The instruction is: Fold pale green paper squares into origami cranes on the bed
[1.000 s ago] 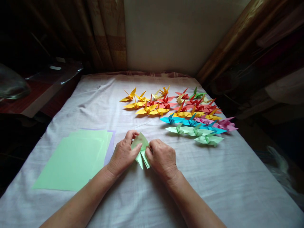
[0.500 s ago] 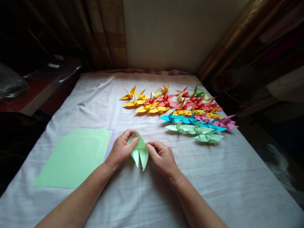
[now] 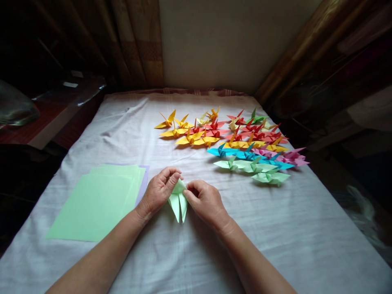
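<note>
A pale green piece of folded origami paper (image 3: 177, 201) is held between both hands above the white cloth. Two narrow points of it hang down toward me, with a slit between them. My left hand (image 3: 160, 191) grips its upper left side, thumb across the top. On the right edge, my right hand (image 3: 206, 201) pinches the paper between thumb and curled fingers. The top of the paper is partly covered by my fingers. Just left of my left hand lies a stack of light green paper sheets (image 3: 92, 206), with a purple sheet (image 3: 142, 185) peeking out beneath.
Rows of folded paper cranes stand beyond my hands: yellow cranes (image 3: 190, 139), red, blue cranes (image 3: 222, 152), pink and light green cranes (image 3: 271, 177). White cloth (image 3: 275, 245) covers the surface. A dark red table (image 3: 58, 122) adjoins at left; curtains hang behind.
The folded paper has narrowed, its two lower points drawn closer together. My right hand has moved slightly left onto its edge, and my left thumb has shifted up.
</note>
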A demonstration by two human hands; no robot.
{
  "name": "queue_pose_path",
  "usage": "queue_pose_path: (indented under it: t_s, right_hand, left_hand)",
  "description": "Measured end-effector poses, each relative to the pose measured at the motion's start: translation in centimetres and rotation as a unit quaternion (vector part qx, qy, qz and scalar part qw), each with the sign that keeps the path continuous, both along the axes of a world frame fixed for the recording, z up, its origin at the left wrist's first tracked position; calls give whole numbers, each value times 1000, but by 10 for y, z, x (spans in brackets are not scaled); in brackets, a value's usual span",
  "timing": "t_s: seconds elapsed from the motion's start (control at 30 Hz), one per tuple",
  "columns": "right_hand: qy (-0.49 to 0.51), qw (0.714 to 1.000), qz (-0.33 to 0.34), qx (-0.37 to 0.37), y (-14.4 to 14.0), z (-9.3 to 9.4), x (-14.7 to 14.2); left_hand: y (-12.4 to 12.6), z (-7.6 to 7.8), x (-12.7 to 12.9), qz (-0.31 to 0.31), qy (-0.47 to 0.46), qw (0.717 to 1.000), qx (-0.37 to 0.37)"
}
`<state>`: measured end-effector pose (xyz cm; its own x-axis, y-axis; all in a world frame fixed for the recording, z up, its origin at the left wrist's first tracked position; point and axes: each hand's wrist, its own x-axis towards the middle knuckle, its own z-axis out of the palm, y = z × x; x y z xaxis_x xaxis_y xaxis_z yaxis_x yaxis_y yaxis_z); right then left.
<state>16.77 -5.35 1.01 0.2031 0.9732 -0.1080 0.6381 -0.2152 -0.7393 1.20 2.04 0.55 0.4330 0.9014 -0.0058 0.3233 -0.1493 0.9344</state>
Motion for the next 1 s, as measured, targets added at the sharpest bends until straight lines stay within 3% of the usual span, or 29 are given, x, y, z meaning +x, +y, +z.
queue_pose_path:
  t_s: [0.17,0.43,0.77,1.0]
  right_hand:
    - [-21,1000,-15,12,-2,-1,-3]
    - [-13,999,35,29,-7,-4,5]
    - [-170,984,42,40,-9,-5,-7]
    - [-195,977,22,81,-13,-13,-6]
  left_hand:
    - [-1,2,0,1,38,999,12]
    - [0,2,5,13,15,1000,-13]
    - [1,-6,3,-5,7,1000,-13]
    - [-1,-2,-6,1,-25,999,-37]
